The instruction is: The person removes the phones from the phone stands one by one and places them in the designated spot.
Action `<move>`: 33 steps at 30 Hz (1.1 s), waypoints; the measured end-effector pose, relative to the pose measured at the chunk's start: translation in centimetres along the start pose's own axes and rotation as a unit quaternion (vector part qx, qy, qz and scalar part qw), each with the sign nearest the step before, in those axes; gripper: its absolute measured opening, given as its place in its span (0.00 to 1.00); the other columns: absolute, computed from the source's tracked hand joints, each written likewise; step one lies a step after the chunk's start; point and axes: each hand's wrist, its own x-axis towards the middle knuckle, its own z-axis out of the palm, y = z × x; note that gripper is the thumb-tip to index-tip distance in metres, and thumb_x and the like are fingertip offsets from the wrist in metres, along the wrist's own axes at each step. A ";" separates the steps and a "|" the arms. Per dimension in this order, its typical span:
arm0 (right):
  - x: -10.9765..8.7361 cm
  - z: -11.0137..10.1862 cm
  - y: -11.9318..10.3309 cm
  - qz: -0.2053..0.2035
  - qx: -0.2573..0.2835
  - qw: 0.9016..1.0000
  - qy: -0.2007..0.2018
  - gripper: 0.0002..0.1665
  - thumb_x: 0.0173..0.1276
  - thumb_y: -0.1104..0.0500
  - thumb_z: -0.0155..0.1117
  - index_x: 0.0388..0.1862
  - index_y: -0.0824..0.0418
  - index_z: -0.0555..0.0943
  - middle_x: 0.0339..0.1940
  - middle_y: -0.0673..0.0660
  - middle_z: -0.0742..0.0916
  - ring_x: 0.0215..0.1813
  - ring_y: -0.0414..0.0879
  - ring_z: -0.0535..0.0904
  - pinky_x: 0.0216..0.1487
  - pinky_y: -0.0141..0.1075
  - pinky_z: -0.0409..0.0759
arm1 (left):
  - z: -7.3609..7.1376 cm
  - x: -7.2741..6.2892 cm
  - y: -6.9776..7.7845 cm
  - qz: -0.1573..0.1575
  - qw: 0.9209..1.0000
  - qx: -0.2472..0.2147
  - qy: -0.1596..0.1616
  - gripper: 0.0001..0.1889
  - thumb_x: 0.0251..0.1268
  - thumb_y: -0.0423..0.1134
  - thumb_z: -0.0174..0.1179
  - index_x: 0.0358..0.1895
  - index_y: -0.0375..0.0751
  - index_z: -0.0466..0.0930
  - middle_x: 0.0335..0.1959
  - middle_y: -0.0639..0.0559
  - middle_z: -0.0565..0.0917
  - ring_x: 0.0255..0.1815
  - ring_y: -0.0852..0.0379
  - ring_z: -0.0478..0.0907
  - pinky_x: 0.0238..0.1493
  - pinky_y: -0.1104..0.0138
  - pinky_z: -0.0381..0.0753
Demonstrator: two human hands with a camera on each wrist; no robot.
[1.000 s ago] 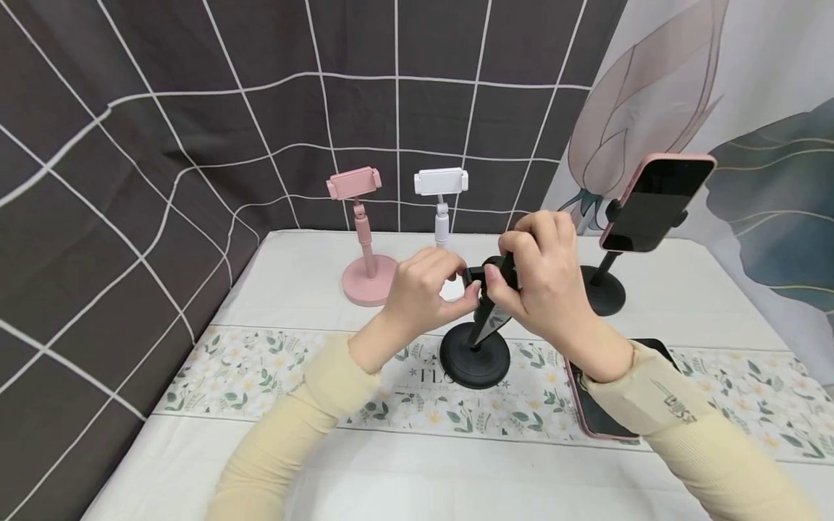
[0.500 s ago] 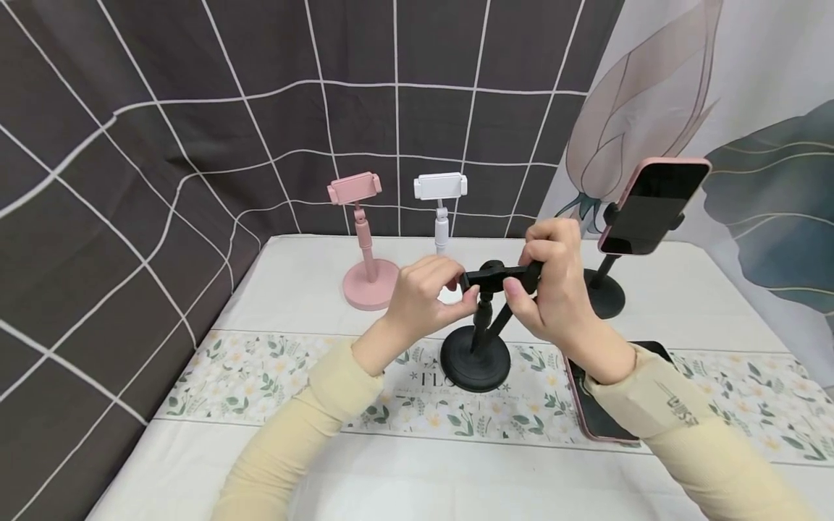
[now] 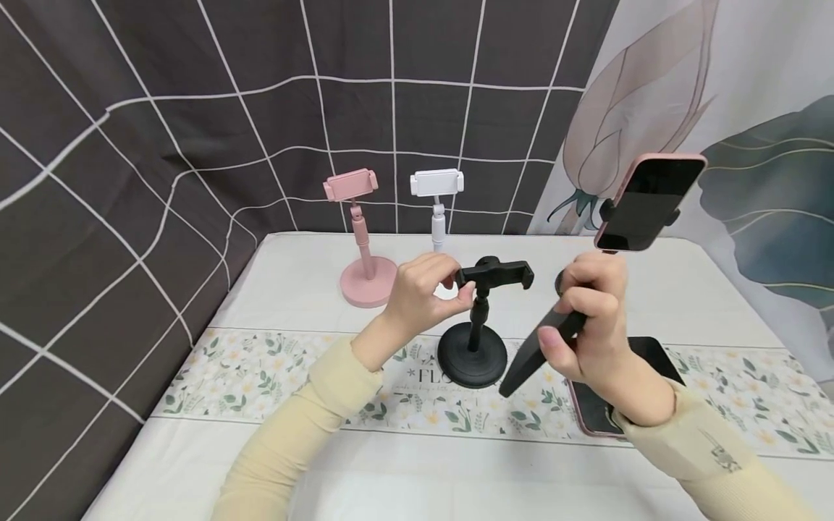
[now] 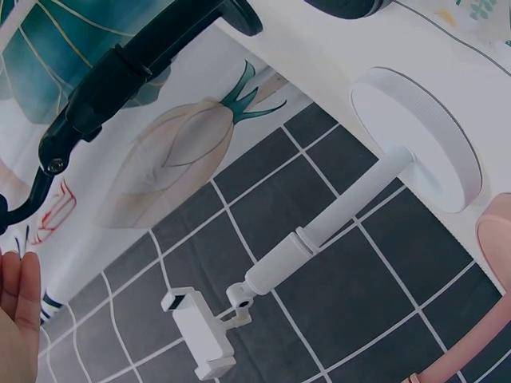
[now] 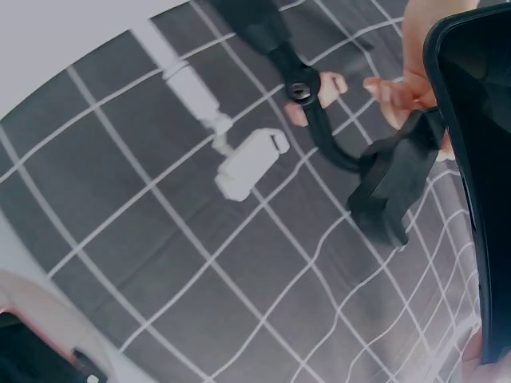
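Observation:
A black phone stand (image 3: 472,359) stands upright on the table. My left hand (image 3: 422,291) pinches the left end of its clamp (image 3: 500,274), and nothing sits between the clamp's ends. My right hand (image 3: 594,325) grips a black phone (image 3: 529,362), seen nearly edge-on and tilted, apart from the stand on its right. In the right wrist view the phone (image 5: 484,159) fills the right edge, with the clamp (image 5: 391,179) and my left hand (image 5: 411,100) beyond it. The left wrist view shows the stand's dark pole (image 4: 108,88) above my fingertips (image 4: 24,295).
Behind are a pink phone stand (image 3: 368,284) and a white one (image 3: 437,183). At the right, another black stand holds a pink-edged phone (image 3: 651,204). A pink-edged device with a dark screen (image 3: 596,412) lies under my right wrist. A grid-patterned curtain (image 3: 260,65) hangs behind the table.
My right hand has drawn the black phone away from the stand's clamp, to the right and down. My left hand stays on the clamp's left end.

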 end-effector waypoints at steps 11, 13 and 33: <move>0.4 -2.9 1.4 0.006 -0.105 0.994 -0.001 0.24 0.68 0.46 0.49 0.25 0.66 0.63 0.26 0.66 0.66 0.36 0.55 0.61 0.45 0.42 0.54 | -0.2 -0.2 0.0 -0.010 1.000 0.009 0.011 0.09 0.49 0.37 0.55 0.17 0.39 0.69 0.13 0.51 0.73 0.17 0.58 0.69 0.20 0.71 0.67; 0.5 -3.9 2.3 0.016 -0.136 0.990 -0.017 0.25 0.67 0.45 0.48 0.26 0.67 0.64 0.27 0.68 0.67 0.34 0.61 0.60 0.45 0.46 0.54 | -0.3 -0.2 0.1 -0.008 1.000 0.019 0.009 0.09 0.49 0.37 0.54 0.16 0.39 0.68 0.12 0.52 0.72 0.16 0.59 0.68 0.18 0.71 0.66; -3.0 -19.9 14.1 0.358 -0.386 0.777 -0.345 0.24 0.64 0.58 0.40 0.49 0.79 0.61 0.47 0.79 0.63 0.49 0.74 0.54 0.42 0.65 0.51 | -0.3 0.6 0.6 0.016 0.998 0.055 0.000 0.10 0.48 0.35 0.57 0.15 0.40 0.67 0.10 0.52 0.71 0.14 0.59 0.66 0.16 0.73 0.62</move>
